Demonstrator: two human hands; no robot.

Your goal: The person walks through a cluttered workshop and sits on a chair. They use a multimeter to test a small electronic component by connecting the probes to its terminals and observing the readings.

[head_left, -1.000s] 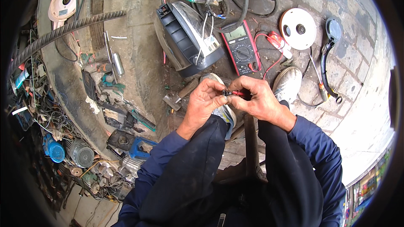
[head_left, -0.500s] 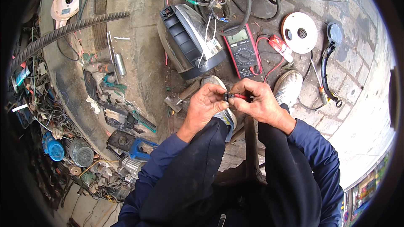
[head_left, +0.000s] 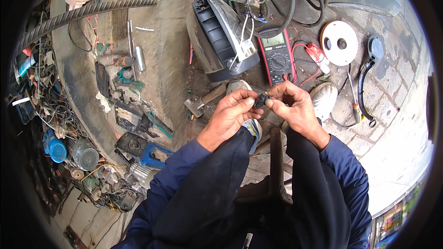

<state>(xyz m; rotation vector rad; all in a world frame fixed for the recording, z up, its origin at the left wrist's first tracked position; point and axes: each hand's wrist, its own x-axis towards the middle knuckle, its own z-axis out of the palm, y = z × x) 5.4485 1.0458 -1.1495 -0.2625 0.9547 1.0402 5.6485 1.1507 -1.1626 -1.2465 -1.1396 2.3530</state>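
Both hands meet in front of my shoes. My left hand pinches a small black plastic part between thumb and fingers. Against its right side, the thumb and fingertips of my right hand are closed on it too. A trace of red shows by the right fingertips, too small to make out. Just beyond the hands lies a red and black multimeter with a dial and a red lead. Left of the meter, a black and clear plastic housing rests on its side.
A hammer lies by my left shoe. Right of the meter are a white disc, a screwdriver and a black curved handle. Far left, a ribbed steel bar lies near motors and scrap. Cables coil ahead.
The black part has turned and shows more of its body. My right hand has shifted its grip, and the red piece formerly in its fingers is mostly hidden. The whole view has shifted slightly.
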